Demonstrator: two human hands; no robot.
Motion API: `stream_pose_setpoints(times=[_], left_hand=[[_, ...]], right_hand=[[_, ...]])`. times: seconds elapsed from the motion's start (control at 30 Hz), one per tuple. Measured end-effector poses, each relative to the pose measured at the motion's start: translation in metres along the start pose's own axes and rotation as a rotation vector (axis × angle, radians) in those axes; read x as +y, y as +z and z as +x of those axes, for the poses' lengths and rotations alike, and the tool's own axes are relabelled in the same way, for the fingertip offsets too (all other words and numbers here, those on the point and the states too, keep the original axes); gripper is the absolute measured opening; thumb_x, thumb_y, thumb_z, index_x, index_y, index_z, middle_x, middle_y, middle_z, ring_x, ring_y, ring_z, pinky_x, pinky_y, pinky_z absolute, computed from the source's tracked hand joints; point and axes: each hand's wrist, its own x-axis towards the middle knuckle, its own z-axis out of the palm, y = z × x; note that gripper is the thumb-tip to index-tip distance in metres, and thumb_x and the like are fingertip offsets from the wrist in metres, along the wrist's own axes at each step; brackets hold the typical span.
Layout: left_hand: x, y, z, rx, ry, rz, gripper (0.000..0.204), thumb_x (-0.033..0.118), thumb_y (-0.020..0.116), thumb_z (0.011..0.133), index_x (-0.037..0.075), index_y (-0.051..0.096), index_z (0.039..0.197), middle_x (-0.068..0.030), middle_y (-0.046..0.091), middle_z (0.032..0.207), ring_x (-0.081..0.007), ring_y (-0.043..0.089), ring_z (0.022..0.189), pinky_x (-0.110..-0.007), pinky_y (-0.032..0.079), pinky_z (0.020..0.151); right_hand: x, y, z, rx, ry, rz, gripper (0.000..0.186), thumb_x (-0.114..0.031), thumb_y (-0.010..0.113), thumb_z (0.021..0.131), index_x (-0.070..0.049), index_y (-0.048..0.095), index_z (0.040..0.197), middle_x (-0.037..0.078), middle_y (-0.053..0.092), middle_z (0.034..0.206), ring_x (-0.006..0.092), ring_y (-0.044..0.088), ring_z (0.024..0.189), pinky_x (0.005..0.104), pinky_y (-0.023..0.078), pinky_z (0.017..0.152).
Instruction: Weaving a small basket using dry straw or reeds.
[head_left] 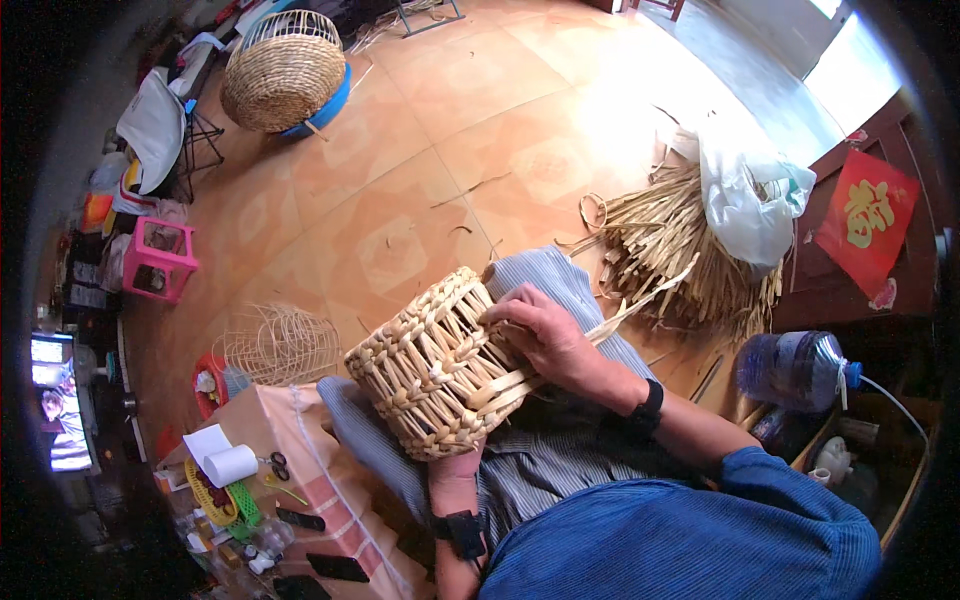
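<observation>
Over my lap is a small woven straw basket [432,365], tilted on its side, with thick braided bands and open slanted strands between them. My left hand [457,468] supports it from below and behind; the wrist shows, but the fingers are hidden by the weave. At the basket's right edge, the bent fingers of my right hand [540,330] close on the weave, fingertips pressed to it. A pale flat straw strand [640,300] runs from the basket beneath this hand and sticks out to the upper right.
A bundle of dry straw [670,230] lies right on the tiled floor, partly under a plastic bag [750,195]. A larger woven basket [285,85] sits far left. Left of me, a cloth-covered table [290,430] holds scissors [279,464]. A water jug [795,370] is at right.
</observation>
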Motion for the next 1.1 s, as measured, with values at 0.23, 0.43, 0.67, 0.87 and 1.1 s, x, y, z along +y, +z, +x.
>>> stream_pose_setpoints(times=[0.23,0.43,0.67,0.87,1.1], left_hand=[[-0.017,0.036,-0.025,0.225,0.103,0.114,0.088,0.073,0.058,0.102,0.030,0.035,0.176,-0.0066,0.032,0.182,-0.0372,0.030,0.166,-0.065,0.023,0.135],[-0.016,0.038,-0.028,0.213,0.126,0.047,0.075,0.065,0.062,0.102,0.032,0.046,0.167,-0.0069,0.041,0.176,-0.0378,0.037,0.162,-0.067,0.028,0.132],[-0.024,0.031,-0.035,0.227,0.131,0.049,0.061,0.056,0.067,0.101,0.033,0.059,0.157,-0.0073,0.051,0.170,-0.0385,0.046,0.157,-0.070,0.033,0.128],[-0.022,0.026,-0.036,0.187,0.115,0.023,0.056,0.050,0.066,0.102,0.028,0.061,0.153,-0.0103,0.054,0.166,-0.0376,0.047,0.156,-0.068,0.034,0.129],[-0.014,0.011,-0.027,0.065,0.002,-0.100,0.056,0.047,0.064,0.103,0.025,0.059,0.154,-0.0122,0.053,0.166,-0.0384,0.047,0.156,-0.067,0.035,0.128]], right_hand=[[-0.001,-0.006,-0.004,-0.023,-0.082,0.001,0.021,-0.007,0.074,0.098,-0.004,0.074,0.118,0.017,0.063,0.110,0.0349,0.067,0.098,0.0389,0.055,0.084],[-0.042,-0.035,-0.030,-0.220,-0.081,-0.332,0.025,-0.026,0.079,0.098,-0.006,0.070,0.109,0.015,0.065,0.103,0.0368,0.068,0.093,0.0463,0.056,0.078],[-0.045,-0.021,-0.040,-0.269,-0.240,-0.437,0.029,-0.028,0.074,0.094,-0.007,0.066,0.113,0.010,0.066,0.099,0.0333,0.067,0.094,0.0460,0.056,0.078],[-0.050,-0.013,-0.040,-0.229,-0.244,-0.481,0.024,-0.025,0.079,0.094,-0.007,0.065,0.101,0.009,0.064,0.092,0.0314,0.065,0.088,0.0444,0.055,0.075],[-0.069,-0.010,-0.041,-0.237,-0.236,-0.542,0.021,-0.025,0.071,0.097,-0.008,0.061,0.101,0.010,0.064,0.094,0.0313,0.065,0.092,0.0454,0.054,0.079]])
